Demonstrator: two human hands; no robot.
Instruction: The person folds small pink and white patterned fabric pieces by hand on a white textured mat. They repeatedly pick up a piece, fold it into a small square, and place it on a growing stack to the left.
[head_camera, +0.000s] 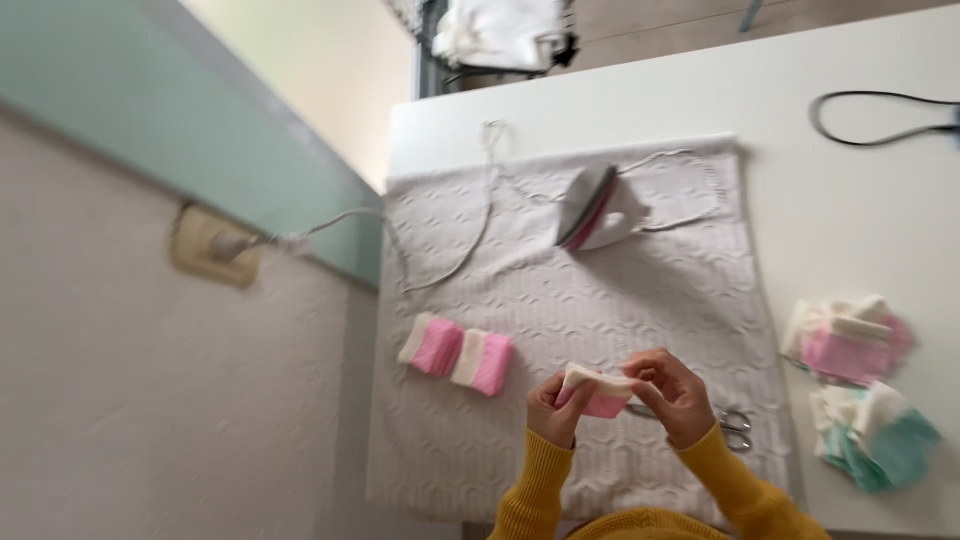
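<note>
Both my hands hold one small pink and white fabric piece (602, 393) over the near part of a white textured mat (600, 300). My left hand (556, 407) pinches its left end and my right hand (672, 395) pinches its right end. Both sleeves are mustard yellow. Two more pink and white fabric pieces (456, 354) lie side by side on the mat to the left of my hands. Small scissors (733, 426) lie on the mat just right of my right hand.
An iron (597, 208) stands upright at the mat's far side, its cord (450, 260) running to a wall socket (212, 245) on the left. Stacks of pink and white (850, 340) and teal and white fabric pieces (878, 438) lie on the white table (860, 200) at right. A black cable (880, 115) lies far right.
</note>
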